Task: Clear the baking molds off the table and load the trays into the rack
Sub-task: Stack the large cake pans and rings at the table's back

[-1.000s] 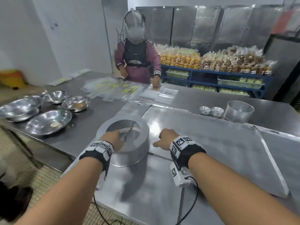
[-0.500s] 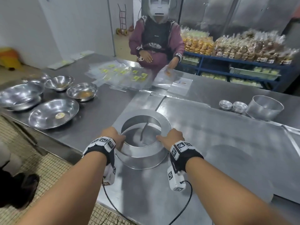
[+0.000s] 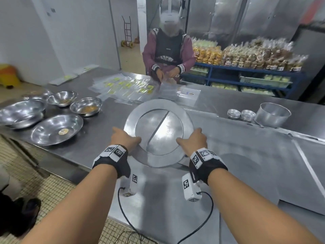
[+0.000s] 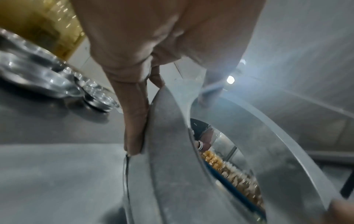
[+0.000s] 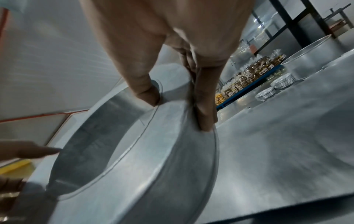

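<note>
A large round aluminium baking mold [image 3: 187, 124], a ring with a broad flat rim and an open middle, is off the table and tilted up toward me. My left hand [image 3: 126, 136] grips its left edge, thumb on the inner rim, fingers [image 4: 134, 121] along the outer wall [image 4: 168, 151]. My right hand [image 3: 190, 138] grips the right edge the same way, with the thumb [image 5: 147, 91] inside the mold [image 5: 172, 151]. Flat steel trays [image 3: 246, 152] lie on the table beneath. Another round mold [image 3: 272, 114] and two stacks of small molds [image 3: 241, 115] stand at the far right.
Several steel bowls [image 3: 56, 129] crowd the table's left end. Across the table a person [image 3: 168, 50] handles clear bags [image 3: 126, 87]. Blue shelves [image 3: 246, 74] of packed baked goods stand behind. The table's near edge drops to tiled floor [image 3: 52, 187] at my left.
My right hand moved from the tray onto the mold's right edge. Both hands then lifted the mold off the table and tipped it up toward me.
</note>
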Tool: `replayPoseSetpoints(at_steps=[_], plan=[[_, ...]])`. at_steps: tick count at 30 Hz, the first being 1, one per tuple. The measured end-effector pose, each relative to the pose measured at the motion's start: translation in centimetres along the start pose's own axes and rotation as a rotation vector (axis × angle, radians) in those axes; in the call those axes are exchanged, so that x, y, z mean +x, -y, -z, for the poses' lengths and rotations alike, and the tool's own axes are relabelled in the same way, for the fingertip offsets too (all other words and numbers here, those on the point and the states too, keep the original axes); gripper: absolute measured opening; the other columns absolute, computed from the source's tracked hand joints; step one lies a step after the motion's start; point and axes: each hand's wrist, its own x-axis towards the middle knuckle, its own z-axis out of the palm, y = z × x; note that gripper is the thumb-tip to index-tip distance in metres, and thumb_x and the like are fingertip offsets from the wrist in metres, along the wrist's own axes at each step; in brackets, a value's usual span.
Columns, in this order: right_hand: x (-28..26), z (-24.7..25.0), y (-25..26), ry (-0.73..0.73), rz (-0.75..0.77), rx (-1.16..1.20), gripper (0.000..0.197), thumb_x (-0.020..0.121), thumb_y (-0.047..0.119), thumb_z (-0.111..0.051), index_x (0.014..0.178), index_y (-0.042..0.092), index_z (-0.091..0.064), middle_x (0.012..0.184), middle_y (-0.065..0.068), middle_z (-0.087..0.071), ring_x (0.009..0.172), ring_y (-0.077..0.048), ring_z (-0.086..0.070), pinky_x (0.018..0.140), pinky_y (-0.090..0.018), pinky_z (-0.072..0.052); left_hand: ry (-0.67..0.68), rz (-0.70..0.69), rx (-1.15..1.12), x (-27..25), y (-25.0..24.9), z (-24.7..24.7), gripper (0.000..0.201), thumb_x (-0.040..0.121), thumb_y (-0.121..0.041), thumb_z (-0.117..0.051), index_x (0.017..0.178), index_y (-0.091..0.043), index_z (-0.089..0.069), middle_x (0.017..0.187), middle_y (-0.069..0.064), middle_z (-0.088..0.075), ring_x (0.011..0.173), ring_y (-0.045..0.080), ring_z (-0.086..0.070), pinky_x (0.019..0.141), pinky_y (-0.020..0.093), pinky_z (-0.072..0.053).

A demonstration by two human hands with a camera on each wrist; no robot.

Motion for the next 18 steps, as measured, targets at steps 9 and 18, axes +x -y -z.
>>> replayPoseSetpoints(at_steps=[9,18], plan=[[-3.2,10.4,-5.6,-0.275,0.219,0.334,0.058,0.067,0.021,-0.08,0.112,0.015,-0.043,0.097,0.0,-0.061,0.087,-0.025,-0.061,0.072,-0.03,-0.049,0.228,0.122,-0.751,-7.1,-5.1,-2.8,0.07,0.085,-0.08,-0.035,0.121,-0.024,-0.055,0.11,0.009,-0.062,0.096,0.036,-0.064,0.083,0.063,-0.054],[-6.0,21.3,-14.9,-0.357,0.303,0.449,0.07,0.07,0.013,-0.081,0.127,0.027,-0.042,0.106,0.015,-0.059,0.094,-0.008,-0.063,0.076,-0.018,-0.052,0.561,-0.011,-0.834,-16.9,-8.8,-10.5,0.038,0.091,-0.057,-0.049,0.1,-0.027,-0.068,0.101,0.001,-0.071,0.101,0.027,-0.064,0.092,0.049,-0.053]])
